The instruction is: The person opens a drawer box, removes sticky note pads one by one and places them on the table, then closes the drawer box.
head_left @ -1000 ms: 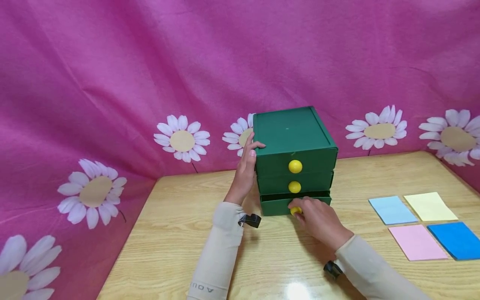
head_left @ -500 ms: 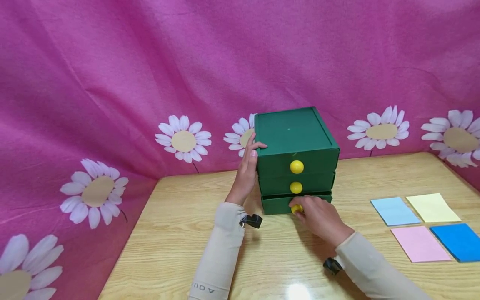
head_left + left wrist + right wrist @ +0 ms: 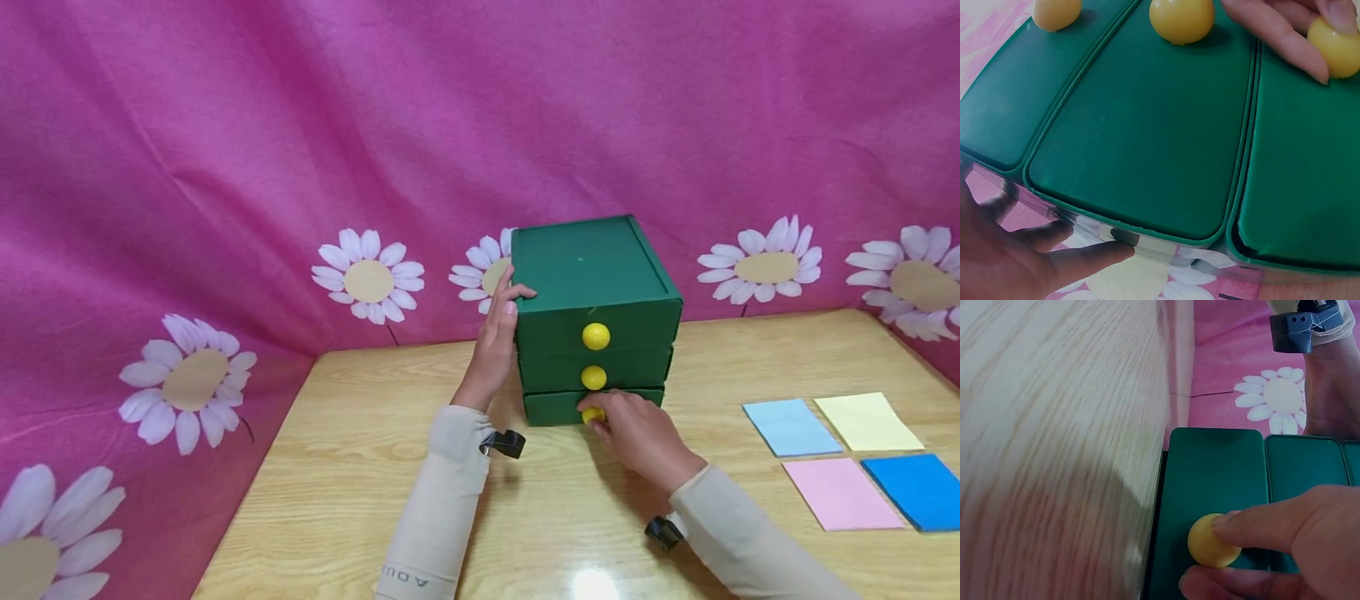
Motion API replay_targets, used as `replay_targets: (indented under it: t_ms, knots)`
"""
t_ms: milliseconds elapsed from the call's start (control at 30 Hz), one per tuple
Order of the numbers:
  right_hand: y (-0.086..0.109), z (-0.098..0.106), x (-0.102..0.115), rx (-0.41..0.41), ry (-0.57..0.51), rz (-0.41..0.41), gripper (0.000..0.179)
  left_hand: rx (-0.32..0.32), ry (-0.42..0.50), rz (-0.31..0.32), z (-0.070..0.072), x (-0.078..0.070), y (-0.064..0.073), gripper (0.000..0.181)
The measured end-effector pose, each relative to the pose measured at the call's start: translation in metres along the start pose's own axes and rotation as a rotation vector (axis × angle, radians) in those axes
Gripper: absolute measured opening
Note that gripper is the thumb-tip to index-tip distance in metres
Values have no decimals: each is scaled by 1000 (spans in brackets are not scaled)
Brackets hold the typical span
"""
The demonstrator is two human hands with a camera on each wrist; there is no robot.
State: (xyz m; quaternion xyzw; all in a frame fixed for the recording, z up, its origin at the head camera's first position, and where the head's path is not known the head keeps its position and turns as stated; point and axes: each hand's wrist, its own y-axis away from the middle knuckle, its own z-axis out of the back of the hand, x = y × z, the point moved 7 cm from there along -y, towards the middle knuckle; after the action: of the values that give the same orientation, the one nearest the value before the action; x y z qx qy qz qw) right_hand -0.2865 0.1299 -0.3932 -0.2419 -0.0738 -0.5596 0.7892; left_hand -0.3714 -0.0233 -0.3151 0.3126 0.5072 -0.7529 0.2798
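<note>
A green three-drawer cabinet (image 3: 585,258) with round yellow knobs stands on the table. My right hand (image 3: 637,433) pinches the lowest yellow knob (image 3: 1213,540) between thumb and fingers. That bottom drawer (image 3: 551,407) sits nearly flush with the cabinet, a thin dark line along its top edge. Against the cabinet's left side rests my left hand (image 3: 491,342), its fingers extended and one fingertip over the top edge. In the left wrist view, the fingers (image 3: 1085,265) of this hand lie along the side wall. The top drawer (image 3: 551,332) and middle drawer (image 3: 551,371) are closed.
Sticky-note pads lie to the right on the wooden table (image 3: 360,483): light blue (image 3: 792,427), yellow (image 3: 870,421), pink (image 3: 842,494) and dark blue (image 3: 917,492). A pink cloth (image 3: 480,125) with daisies hangs behind the table and on its left.
My right hand has pushed the bottom drawer inward by its knob, and the gap above it has narrowed to a line. The left hand has stayed on the cabinet's side.
</note>
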Motion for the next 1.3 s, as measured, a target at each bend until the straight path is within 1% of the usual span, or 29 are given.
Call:
replay_targets:
  t_ms: [167, 367, 567, 767, 1100, 1300]
  knots:
    - [-1, 1, -2, -5, 5, -1, 20, 3, -14, 7, -1, 1, -1, 40]
    - [0, -1, -2, 14, 6, -1, 20, 6, -22, 26, -2, 1, 1, 42]
    - [0, -4, -1, 23, -2, -5, 20, 5, -17, 24, -1, 1, 3, 40]
    - [-1, -4, -1, 13, -2, -7, 20, 2, -11, 10, 0, 1, 3, 37]
    - [-2, -2, -3, -14, 8, 2, 19, 0, -17, 21, -1, 2, 1, 41]
    - [-3, -2, -2, -33, 11, 16, 19, -6, -19, 12, 0, 2, 1, 42]
